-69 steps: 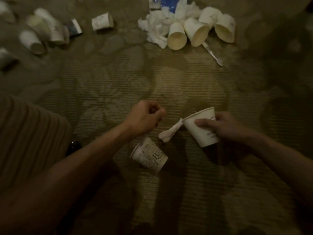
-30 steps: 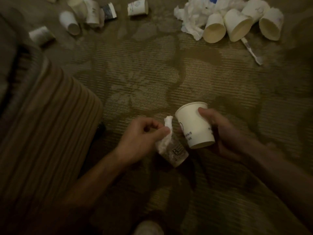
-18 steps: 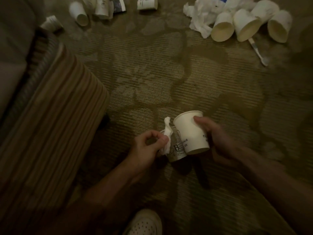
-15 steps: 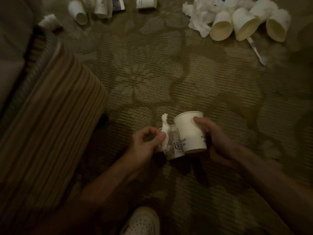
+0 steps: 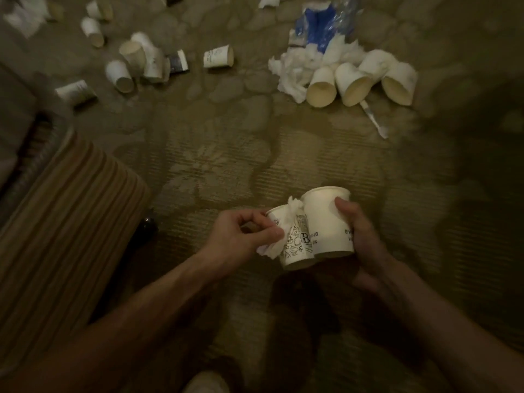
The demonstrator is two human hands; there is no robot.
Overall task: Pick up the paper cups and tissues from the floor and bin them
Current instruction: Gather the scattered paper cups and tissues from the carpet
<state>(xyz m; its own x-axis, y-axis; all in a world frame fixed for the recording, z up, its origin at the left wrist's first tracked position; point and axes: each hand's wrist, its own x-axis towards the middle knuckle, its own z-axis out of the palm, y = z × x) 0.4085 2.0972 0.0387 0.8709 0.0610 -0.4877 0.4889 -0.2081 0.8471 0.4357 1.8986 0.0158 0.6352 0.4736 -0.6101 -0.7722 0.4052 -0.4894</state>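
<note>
A striped upholstered seat (image 5: 65, 222) fills the left side, with a dark round foot (image 5: 147, 225) showing under its corner. Beyond it, a scatter of paper cups (image 5: 122, 76) lies tipped over on the floor (image 5: 226, 154), a dim olive carpet woven with big flowers and fine ribs (the light in here is poor). A little further right, one lone printed cup (image 5: 218, 56) lies on its side; its lettering is too small to read.

In the middle foreground, the left hand (image 5: 241, 236) pinches a crumpled tissue (image 5: 272, 248) between thumb and curled fingers, pressing it against the side of a doodle-printed cup (image 5: 292, 245). That cup carries a large letter "B" among small drawings. Touching it on the right is a plain white cup (image 5: 326, 222), held off the carpet by the right hand (image 5: 360, 234), whose fingers wrap round its far side. Its grey lettering is only partly visible and I can't make it out.

At the upper right is a heap of white tissues (image 5: 292, 72) under a blue and clear plastic wrapper (image 5: 320, 21), with three cream cups (image 5: 355, 86) lying mouth towards me just beside it. A white plastic utensil (image 5: 374, 120) lies in front of them. The toe of a pale shoe (image 5: 207, 382) shows at the bottom edge.
</note>
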